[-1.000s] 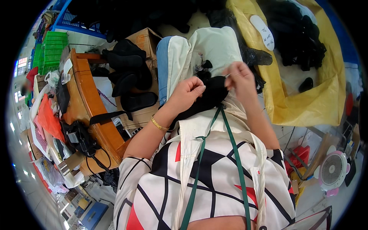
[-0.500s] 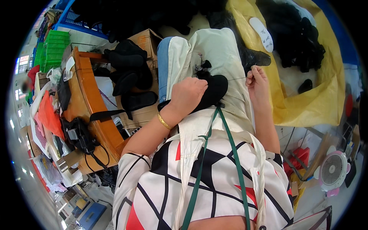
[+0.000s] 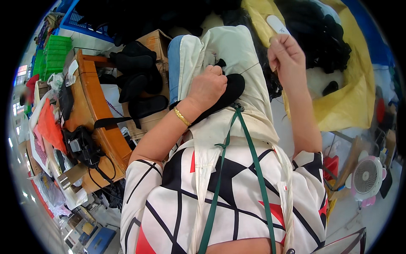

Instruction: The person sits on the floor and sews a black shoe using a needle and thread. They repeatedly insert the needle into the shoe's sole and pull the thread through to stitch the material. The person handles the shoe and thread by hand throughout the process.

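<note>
Head view, looking down: I see my left hand point(image 3: 207, 86) near the centre, at about twelve o'clock from the patterned shirt point(image 3: 220, 199), closed and pressing on a black shoe sole point(image 3: 226, 91) that lies across the cream apron point(image 3: 237, 55) on my lap. A gold bracelet point(image 3: 182, 117) circles that wrist. My right hand point(image 3: 285, 55) is raised at one o'clock, fingers pinched shut on a thin thread point(image 3: 249, 67) that runs taut down to the sole; a needle may be there, though it is too small to tell. At nine o'clock stands a wooden bench point(image 3: 99, 127) with more black soles point(image 3: 139, 91) on a cardboard box point(image 3: 156, 42). At two o'clock a yellow sack point(image 3: 351, 106) holds dark pieces. A small fan point(image 3: 366, 178) sits at four o'clock.
</note>
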